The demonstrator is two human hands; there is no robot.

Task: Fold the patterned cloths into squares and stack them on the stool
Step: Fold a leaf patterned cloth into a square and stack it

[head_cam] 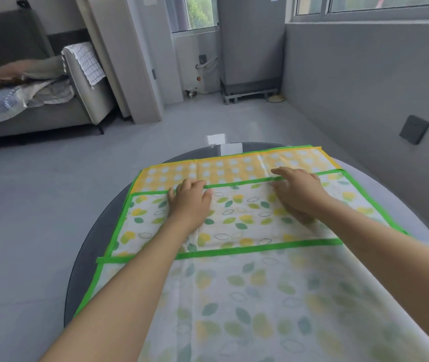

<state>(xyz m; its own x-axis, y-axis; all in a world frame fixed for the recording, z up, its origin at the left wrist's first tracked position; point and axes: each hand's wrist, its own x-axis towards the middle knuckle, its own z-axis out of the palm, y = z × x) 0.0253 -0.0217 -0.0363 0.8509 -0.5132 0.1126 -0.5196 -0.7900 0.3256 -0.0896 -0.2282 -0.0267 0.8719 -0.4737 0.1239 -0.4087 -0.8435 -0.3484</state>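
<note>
Folding is barely begun: leaf cloth lies across the bench, its far edge turned back, dotted cloth under it. My left hand and right hand press flat, fingers relaxed. I see no stool, no stack.

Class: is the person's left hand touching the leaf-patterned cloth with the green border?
Touching. The head view shows the left hand lying on the leaf-patterned cloth with the green border, fingers reaching its far green edge.
</note>
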